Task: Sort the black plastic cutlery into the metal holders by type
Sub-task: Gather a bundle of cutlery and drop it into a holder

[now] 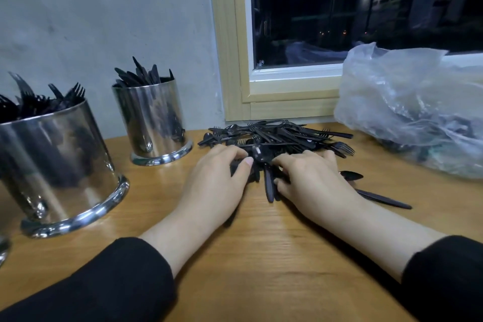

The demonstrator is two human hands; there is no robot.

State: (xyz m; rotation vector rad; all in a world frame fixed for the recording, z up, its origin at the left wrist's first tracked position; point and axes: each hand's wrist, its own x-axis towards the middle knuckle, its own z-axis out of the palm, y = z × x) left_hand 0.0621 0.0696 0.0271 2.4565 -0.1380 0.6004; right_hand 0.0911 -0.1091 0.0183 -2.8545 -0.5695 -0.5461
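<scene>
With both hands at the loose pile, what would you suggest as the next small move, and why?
Probably lift the spoon lying between the left hand and right hand; both hands already finger the pile, and the holders visibly contain only forks and knives.

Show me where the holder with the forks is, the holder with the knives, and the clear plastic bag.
Fork holder [60, 162], head view, on its shiny front wall.
Knife holder [153, 117], head view, mid front wall.
Plastic bag [407, 102], head view, on its crumpled side.

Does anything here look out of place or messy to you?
Mostly the unsorted heap of black cutlery by the window frame. One spoon and one long piece lie apart beside the right hand. Nothing looks broken or spilled.
</scene>
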